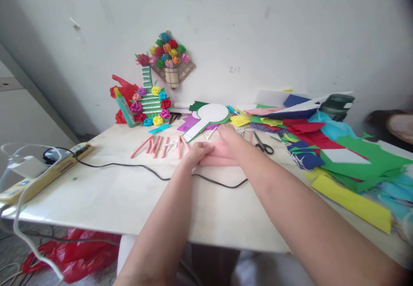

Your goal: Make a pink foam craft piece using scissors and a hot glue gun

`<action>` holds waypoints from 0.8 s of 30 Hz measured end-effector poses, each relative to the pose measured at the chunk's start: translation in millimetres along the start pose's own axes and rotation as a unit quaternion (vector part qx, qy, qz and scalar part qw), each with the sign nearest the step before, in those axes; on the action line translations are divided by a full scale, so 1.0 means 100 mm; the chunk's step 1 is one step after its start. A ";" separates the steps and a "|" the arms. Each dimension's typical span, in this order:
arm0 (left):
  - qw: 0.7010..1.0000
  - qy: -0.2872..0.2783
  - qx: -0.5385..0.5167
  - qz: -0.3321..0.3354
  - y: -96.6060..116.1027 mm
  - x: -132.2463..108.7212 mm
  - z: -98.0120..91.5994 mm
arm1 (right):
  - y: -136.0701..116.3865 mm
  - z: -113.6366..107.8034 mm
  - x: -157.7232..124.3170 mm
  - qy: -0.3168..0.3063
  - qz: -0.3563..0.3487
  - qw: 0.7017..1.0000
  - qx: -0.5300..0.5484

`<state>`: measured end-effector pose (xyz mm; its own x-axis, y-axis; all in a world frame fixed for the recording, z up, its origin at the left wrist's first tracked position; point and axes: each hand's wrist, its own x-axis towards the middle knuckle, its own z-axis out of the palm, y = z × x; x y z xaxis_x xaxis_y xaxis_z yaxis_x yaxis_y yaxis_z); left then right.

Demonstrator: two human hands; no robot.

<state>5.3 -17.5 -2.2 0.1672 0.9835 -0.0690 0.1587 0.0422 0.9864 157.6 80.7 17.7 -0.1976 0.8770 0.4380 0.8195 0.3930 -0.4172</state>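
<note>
1. Left hand [200, 150] is touching pink paper [218, 160] at its left end, right hand [226, 132] at its far edge.
2. Whether they are pinching, I cannot tell.
3. Its long axis is running left-right along the tabletop [129, 200].

On the pale, scuffed wall [277, 36] behind the table [122, 191] I can make out one handwritten mark [234, 69] in thin dark strokes; it looks to me like 217, though the first character could as well be a Z. The slim teal plastic bottle [125, 111] with a yellow-green cap [116, 92] has whitish print down its side, too small and blurred to read. I can't decipher the small pale label [348, 105] on the dark green, rounded container [334, 107] either, nor the tiny dark marks near the lower end of the white, round-headed paper cutout [213, 113].
</note>
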 end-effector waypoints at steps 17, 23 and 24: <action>0.990 0.047 -0.123 0.043 -0.03 0.04 0.01 | -0.41 -0.52 -0.10 0.159 -0.018 0.985 -0.059; 0.983 0.024 -0.160 0.084 -0.02 0.05 0.01 | -0.23 -0.59 -0.44 0.270 0.141 0.847 0.437; 0.983 0.024 -0.164 0.085 -0.02 0.05 0.01 | -0.20 -0.59 -0.50 0.265 0.171 0.804 0.503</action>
<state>6.9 -12.8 -5.1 0.1169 0.9880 0.1013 -0.1904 -0.0778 0.9786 182.8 12.5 50.9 0.4232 0.8450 0.3268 -0.1263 0.4123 -0.9023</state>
